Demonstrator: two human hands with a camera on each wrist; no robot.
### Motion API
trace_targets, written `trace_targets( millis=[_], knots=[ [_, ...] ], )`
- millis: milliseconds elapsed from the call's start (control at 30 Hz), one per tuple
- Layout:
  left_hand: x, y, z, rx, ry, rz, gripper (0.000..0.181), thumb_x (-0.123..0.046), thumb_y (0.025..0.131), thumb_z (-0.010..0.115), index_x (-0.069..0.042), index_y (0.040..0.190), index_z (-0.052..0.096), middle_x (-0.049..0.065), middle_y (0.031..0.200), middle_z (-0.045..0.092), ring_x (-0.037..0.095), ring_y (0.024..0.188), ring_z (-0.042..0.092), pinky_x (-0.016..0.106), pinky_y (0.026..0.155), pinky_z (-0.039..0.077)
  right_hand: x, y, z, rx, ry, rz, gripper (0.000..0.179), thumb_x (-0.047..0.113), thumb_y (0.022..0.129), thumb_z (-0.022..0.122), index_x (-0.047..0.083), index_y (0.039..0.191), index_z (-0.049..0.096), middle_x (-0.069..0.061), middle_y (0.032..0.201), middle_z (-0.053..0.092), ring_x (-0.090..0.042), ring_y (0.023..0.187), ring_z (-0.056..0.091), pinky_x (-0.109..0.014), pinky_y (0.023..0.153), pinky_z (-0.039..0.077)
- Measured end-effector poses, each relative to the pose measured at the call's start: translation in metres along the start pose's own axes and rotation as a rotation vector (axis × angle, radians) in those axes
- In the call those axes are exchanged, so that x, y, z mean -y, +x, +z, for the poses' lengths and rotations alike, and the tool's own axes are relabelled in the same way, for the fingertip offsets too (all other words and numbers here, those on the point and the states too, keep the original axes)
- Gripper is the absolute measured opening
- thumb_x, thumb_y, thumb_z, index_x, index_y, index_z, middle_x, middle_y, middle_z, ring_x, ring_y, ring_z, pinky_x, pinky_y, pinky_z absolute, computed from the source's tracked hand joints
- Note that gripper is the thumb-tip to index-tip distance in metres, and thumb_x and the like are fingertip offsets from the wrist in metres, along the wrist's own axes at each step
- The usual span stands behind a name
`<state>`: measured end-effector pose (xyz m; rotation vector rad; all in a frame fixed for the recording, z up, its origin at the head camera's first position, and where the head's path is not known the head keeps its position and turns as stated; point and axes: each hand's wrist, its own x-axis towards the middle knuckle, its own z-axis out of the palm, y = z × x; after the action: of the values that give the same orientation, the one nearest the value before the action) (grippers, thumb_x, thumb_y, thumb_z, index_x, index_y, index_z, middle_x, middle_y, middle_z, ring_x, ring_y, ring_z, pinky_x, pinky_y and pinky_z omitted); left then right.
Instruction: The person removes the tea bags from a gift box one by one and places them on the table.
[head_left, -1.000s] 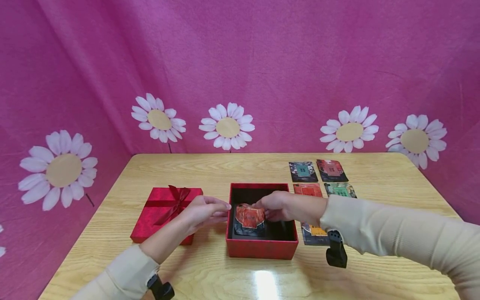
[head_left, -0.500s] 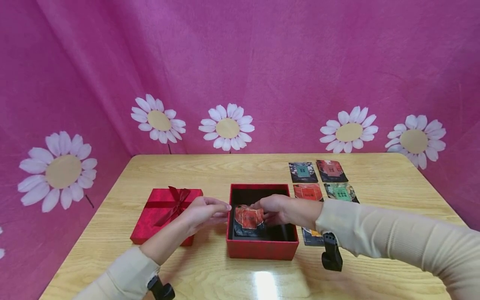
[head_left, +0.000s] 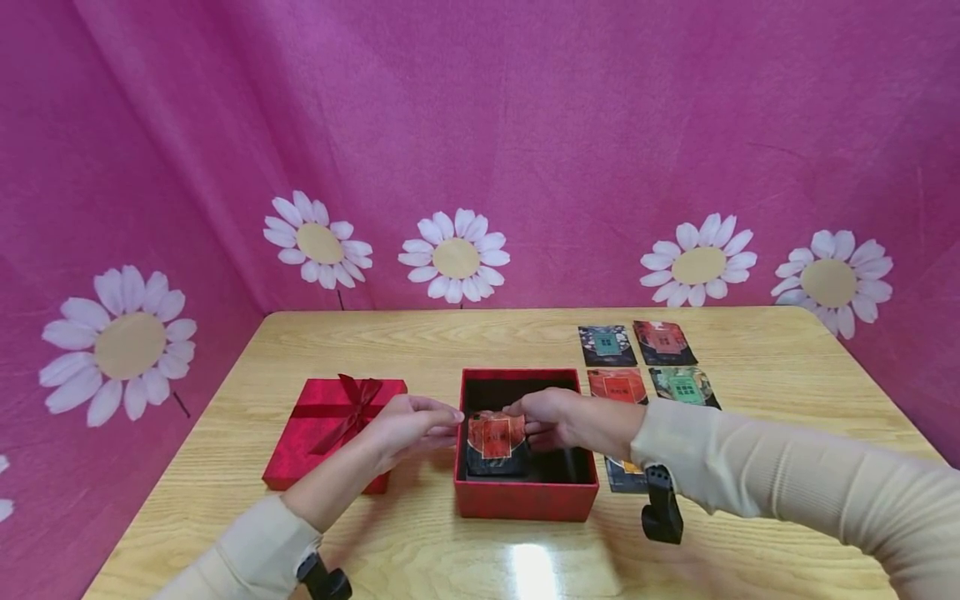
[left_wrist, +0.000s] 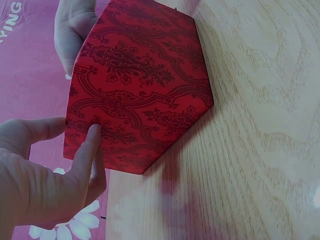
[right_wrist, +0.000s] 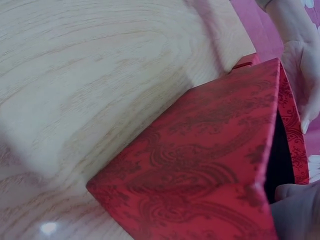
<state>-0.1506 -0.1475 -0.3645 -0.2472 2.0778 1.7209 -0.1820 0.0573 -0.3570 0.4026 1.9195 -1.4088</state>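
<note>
An uncovered red gift box point(head_left: 525, 502) with a dark inside stands at mid-table. In it, toward the left wall, is a packet point(head_left: 495, 462) with a red upper part and black lower part. My right hand point(head_left: 553, 415) reaches over the right wall and holds that packet by its right edge; most of the fingers are hidden behind it. My left hand point(head_left: 408, 429) holds the box's left wall, thumb at the rim. In the left wrist view a finger point(left_wrist: 91, 145) lies against the patterned outer side.
A red lid point(head_left: 318, 396) with a ribbon bow lies on the left. Right of the box are several flat packets, including a dark blue one point(head_left: 606, 357), a red one point(head_left: 663, 348) and a green one point(head_left: 682, 385). My right forearm partly covers the nearer ones.
The packet in the box has shifted slightly left and down, and its bent top looks flatter. My right hand has moved a little with it; the left hand keeps its place.
</note>
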Motion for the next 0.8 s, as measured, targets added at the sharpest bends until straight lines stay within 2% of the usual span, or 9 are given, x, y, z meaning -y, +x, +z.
trace_targets(
  millis=[67,133,233,300,600,800],
  knots=[
    [0.000,0.000,0.000,-0.002,0.000,-0.007,0.029,-0.015,0.091,0.065,0.003,0.113,0.066,0.019,0.112,0.070,0.017,0.088,0.073,0.036,0.092,0.057,0.003,-0.002,-0.002,0.021,0.020,-0.006,0.038,0.016,0.095,0.053,-0.001,0.129,0.054,-0.020,0.121,0.060,-0.024,0.100,0.057,-0.043,0.106,0.048],
    [-0.001,0.000,0.000,-0.006,-0.004,-0.015,0.028,-0.016,0.090,0.066,0.002,0.113,0.066,0.018,0.111,0.071,0.017,0.088,0.073,0.035,0.091,0.057,0.007,-0.003,-0.003,0.046,0.046,-0.011,0.037,0.013,0.096,0.053,-0.001,0.130,0.055,-0.018,0.113,0.060,-0.025,0.098,0.058,-0.045,0.108,0.047],
    [-0.001,0.000,-0.001,0.000,-0.008,-0.018,0.030,-0.016,0.090,0.066,0.002,0.114,0.065,0.019,0.113,0.070,0.019,0.092,0.073,0.034,0.091,0.057,0.013,-0.004,-0.003,0.082,0.071,-0.023,0.035,0.009,0.095,0.053,-0.003,0.128,0.055,-0.010,0.092,0.059,-0.019,0.085,0.058,-0.045,0.106,0.048],
    [-0.002,0.000,-0.002,-0.001,-0.015,-0.019,0.031,-0.017,0.090,0.066,0.002,0.114,0.064,0.019,0.114,0.070,0.021,0.094,0.072,0.034,0.090,0.057,0.016,-0.004,-0.002,0.092,0.074,-0.029,0.032,0.007,0.095,0.054,-0.005,0.125,0.055,-0.007,0.085,0.058,-0.016,0.078,0.058,-0.043,0.103,0.050],
    [0.000,0.002,-0.001,0.037,-0.053,0.012,0.032,-0.012,0.091,0.063,0.009,0.116,0.061,0.024,0.118,0.067,0.029,0.104,0.070,0.036,0.091,0.056,0.020,0.001,0.011,0.101,0.043,-0.048,0.030,0.001,0.091,0.058,-0.009,0.119,0.056,-0.012,0.091,0.067,-0.015,0.074,0.061,-0.042,0.098,0.053],
    [0.001,0.002,-0.001,0.047,-0.055,0.021,0.033,-0.012,0.091,0.064,0.010,0.115,0.062,0.021,0.114,0.069,0.025,0.099,0.071,0.036,0.091,0.056,0.020,0.003,0.018,0.104,0.036,-0.068,0.028,-0.002,0.091,0.057,-0.011,0.117,0.058,-0.010,0.085,0.066,-0.014,0.072,0.060,-0.042,0.098,0.053]
  ],
)
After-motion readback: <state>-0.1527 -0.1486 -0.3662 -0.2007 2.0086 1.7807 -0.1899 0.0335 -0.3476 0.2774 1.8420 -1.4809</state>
